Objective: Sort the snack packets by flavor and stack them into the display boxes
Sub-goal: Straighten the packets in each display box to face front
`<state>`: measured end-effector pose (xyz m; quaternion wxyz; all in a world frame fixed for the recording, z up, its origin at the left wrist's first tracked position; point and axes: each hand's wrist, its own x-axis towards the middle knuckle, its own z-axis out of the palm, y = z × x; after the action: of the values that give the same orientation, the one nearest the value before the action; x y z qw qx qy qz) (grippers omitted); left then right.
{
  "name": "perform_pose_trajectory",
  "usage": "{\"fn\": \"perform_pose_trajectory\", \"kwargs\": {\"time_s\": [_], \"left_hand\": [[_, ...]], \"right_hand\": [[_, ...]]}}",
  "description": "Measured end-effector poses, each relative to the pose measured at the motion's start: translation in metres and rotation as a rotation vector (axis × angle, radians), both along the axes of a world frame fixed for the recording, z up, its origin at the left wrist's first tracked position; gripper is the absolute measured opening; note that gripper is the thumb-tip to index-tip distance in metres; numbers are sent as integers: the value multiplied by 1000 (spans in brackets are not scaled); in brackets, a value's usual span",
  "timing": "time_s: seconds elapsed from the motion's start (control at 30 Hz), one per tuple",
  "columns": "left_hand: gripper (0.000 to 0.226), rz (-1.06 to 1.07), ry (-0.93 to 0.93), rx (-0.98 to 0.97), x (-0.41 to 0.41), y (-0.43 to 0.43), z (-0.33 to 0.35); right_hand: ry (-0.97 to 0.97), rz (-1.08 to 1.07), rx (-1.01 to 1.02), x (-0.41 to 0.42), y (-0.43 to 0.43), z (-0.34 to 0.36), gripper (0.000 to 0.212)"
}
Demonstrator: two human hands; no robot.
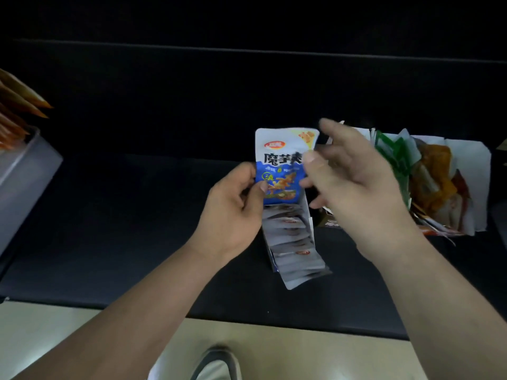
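Left hand (pixel 233 204): pinches blue packet (pixel 282 165) by its left edge, above the display box (pixel 308 215).
Right hand (pixel 354 182): fingers spread, blurred, beside packet.
Risk: one-edge pinch; packet may twist and snag the stacked packets (pixel 290 234).

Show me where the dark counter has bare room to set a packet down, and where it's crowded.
Widest bare patch: the dark counter between the grey bin and the left hand. Another bare strip runs behind the blue packet. Crowded: the packet-filled display box at centre and the loose packet heap beyond the right hand.
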<state>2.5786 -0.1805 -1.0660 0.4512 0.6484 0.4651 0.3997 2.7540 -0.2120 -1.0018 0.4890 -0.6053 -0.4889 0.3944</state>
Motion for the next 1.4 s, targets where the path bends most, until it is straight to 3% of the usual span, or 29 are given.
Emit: {"fn": "perform_pose_trajectory", "kwargs": {"time_s": [0.13,0.2,0.4,0.5,0.6,0.7,0.8,1.0,1.1,1.27,1.33,1.4], "left_hand": [[27,5,83,97,0,4,-3],[35,74,114,121,-5,-1,-4],[71,8,205,-14,-25,-45,-25],[92,-113,235,-121,-29,-57,-32],[120,-225,246,-242,-25,-65,-38],[132,-200,177,-277,-14,-68,-38],[133,-179,173,-270,-10,-65,-35],[98,-213,2,-193,-12,-64,-34],[87,-194,-53,-250,-26,-67,-36],[68,-33,-9,-297,-26,-61,-40],[63,91,58,-290,-15,-53,-44],[66,140,173,-257,-6,-46,-45]], "right_hand": [[-175,63,177,-1,5,-6,11],[-207,61,169,4,7,-15,8],[-447,170,-74,11,-8,-56,34],[-307,81,-124,11,-24,-50,46],[-192,123,-204,7,-43,-52,46],[-251,65,-198,4,-54,-59,43],[-291,76,-270,4,-55,-61,38],[10,126,-285,-9,-72,-68,54],[57,80,-286,-10,-80,-68,56],[124,185,-366,-6,-78,-76,96],[120,226,-365,-4,-74,-78,87],[53,161,-319,-6,-70,-82,64]]}}
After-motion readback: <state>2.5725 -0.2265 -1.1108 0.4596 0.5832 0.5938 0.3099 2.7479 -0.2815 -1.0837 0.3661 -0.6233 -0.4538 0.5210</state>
